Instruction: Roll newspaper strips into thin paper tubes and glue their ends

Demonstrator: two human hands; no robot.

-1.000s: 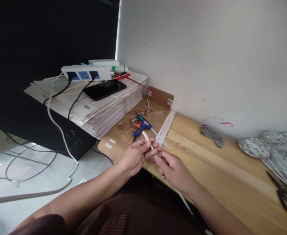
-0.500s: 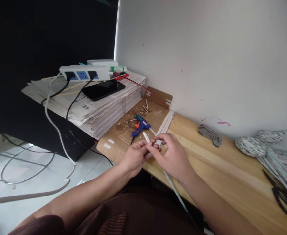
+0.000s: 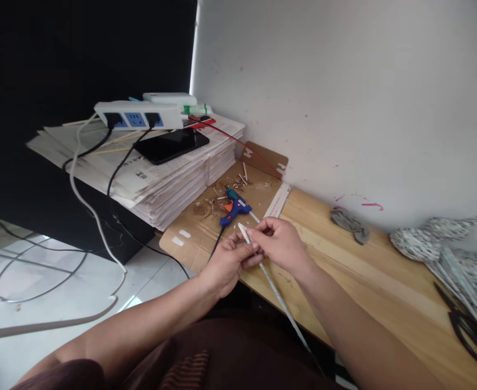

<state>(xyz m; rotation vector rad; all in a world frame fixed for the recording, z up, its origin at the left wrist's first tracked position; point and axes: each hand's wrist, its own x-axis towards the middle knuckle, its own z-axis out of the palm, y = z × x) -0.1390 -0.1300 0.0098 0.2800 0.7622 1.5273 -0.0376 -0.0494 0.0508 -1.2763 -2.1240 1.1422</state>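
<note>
Both hands meet in front of me over the table's near edge, closed around a long thin rolled paper stick (image 3: pixel 281 301). Its pale pointed tip pokes out beyond the fingers, and its long end slants down to the right past my lap. My left hand (image 3: pixel 231 259) pinches the stick from below near the tip. With thumb and forefinger, my right hand (image 3: pixel 279 242) grips the same part from the other side. Just beyond the tip lies a blue glue gun (image 3: pixel 235 208) on a sheet of cardboard (image 3: pixel 200 250), a white glue stick at its rear end.
A tall stack of newspaper (image 3: pixel 181 189) bears a black phone (image 3: pixel 172 145) and a power strip (image 3: pixel 141 115) with trailing cords. On the wooden table (image 3: pixel 356 271) are a grey cloth (image 3: pixel 349 225), woven paper pieces (image 3: pixel 415 244) and black scissors (image 3: pixel 468 330). A wall stands behind.
My right hand's fingers have closed in on the stick near its tip. The stick's long end now shows in line below my fingers. The view has shifted slightly.
</note>
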